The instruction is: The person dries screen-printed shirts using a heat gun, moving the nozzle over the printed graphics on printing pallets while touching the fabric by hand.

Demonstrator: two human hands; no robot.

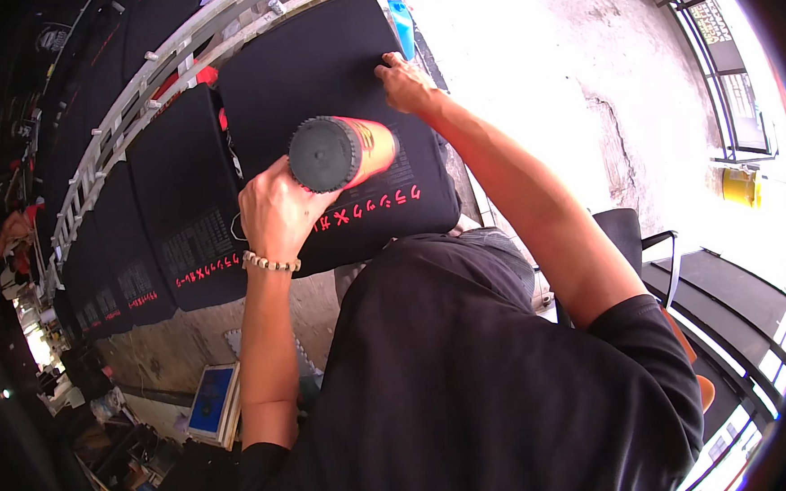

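My left hand (279, 208), with a beaded bracelet at the wrist, is around an orange-red container (375, 145) that has a ridged dark lid or base (322, 154) facing the camera. It is held above a black printed shirt (300, 55) laid over a flat board. Red Japanese characters and small grey print show on the part of the shirt nearest my body. At the shirt's far right edge rests my right hand (405, 83), its fingertips on or close to the black fabric; whether they pinch it is unclear.
More black printed shirts (184, 191) lie side by side to the left. A pale metal rail (122, 123) runs behind them. A blue container (403, 29) stands beyond my right hand. Framed screens (213, 401) lean at lower left; a black chair (619, 238) and yellow bucket (741, 188) are at right.
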